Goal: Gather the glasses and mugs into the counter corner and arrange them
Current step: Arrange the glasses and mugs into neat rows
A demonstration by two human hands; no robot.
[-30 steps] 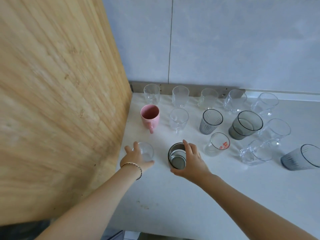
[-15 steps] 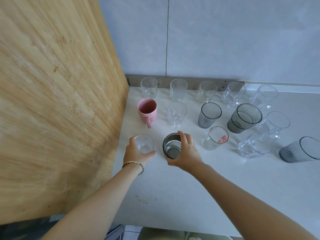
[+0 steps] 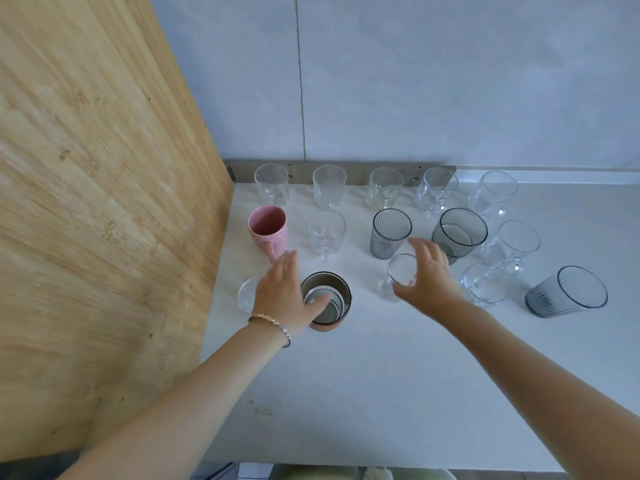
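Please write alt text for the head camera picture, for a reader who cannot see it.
Two bare hands, both open, are over a white counter: the left hand partly above a metal-lined cup, the right hand at a small clear glass. A pink mug and rows of clear and grey glasses stand behind, near a wooden panel.

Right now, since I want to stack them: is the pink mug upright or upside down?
Upright. The pink mug stands on its base on the counter, open mouth facing up, its inside visible, handle toward the camera.
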